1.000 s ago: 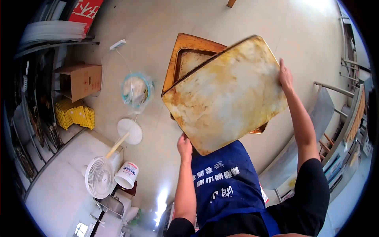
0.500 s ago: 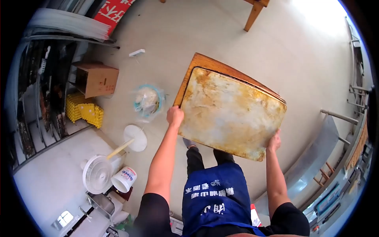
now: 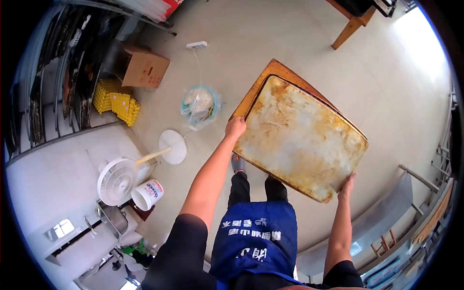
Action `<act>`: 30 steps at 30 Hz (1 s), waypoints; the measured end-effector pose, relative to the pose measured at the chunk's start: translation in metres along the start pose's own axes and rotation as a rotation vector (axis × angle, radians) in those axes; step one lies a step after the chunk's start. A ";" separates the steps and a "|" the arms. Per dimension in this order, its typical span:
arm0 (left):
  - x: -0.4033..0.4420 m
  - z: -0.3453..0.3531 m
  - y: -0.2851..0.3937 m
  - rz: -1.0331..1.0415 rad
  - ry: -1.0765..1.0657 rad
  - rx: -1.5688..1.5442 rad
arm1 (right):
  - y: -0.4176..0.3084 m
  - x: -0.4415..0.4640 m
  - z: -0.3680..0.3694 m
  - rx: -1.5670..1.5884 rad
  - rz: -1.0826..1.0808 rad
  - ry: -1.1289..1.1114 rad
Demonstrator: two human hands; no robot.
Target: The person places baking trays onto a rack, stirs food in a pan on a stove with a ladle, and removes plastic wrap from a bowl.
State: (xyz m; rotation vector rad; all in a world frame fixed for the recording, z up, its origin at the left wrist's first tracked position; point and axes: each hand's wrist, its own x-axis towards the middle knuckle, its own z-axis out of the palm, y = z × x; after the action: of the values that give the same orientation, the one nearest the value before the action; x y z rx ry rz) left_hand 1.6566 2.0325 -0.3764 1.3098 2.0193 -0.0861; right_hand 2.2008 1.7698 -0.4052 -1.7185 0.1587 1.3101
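A large baking tray point(image 3: 302, 137), its pale metal surface stained brown and rusty, is held tilted in front of my body. My left hand point(image 3: 236, 126) is closed around its left edge. At the lower right edge my right hand point(image 3: 346, 186) grips the tray, its fingers partly hidden by it. Beyond the tray's far and left edges shows an orange-brown wooden board point(image 3: 261, 89). The tray covers most of this board, and I cannot tell whether it is held too or stands below.
On the left are a plastic-wrapped blue basin point(image 3: 212, 92), a cardboard box point(image 3: 145, 70), yellow egg trays point(image 3: 126, 108), a white fan point(image 3: 117, 181) and a white bucket point(image 3: 149, 194). A power strip point(image 3: 196, 45) lies on the floor. A wooden leg point(image 3: 348, 34) stands at the top right.
The view has turned, and the floor items at left sit further right and higher. The tray appears further right and more tilted, with both hands still on it.
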 end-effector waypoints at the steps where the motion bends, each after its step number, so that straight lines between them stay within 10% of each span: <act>1: 0.000 0.005 -0.004 -0.004 0.008 -0.008 | -0.004 0.002 0.001 0.116 0.053 -0.054; 11: -0.043 -0.016 -0.048 0.354 -0.102 -0.182 | -0.018 -0.001 0.007 0.071 0.027 -0.248; 30: -0.275 -0.270 -0.142 0.182 0.008 -0.415 | -0.170 -0.257 0.150 -0.188 -0.176 -0.646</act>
State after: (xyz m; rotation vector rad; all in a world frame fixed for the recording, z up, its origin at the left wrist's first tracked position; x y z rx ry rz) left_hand 1.4612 1.8645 -0.0571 1.2138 1.7903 0.4012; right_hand 2.0903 1.8671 -0.0953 -1.3356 -0.4889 1.7113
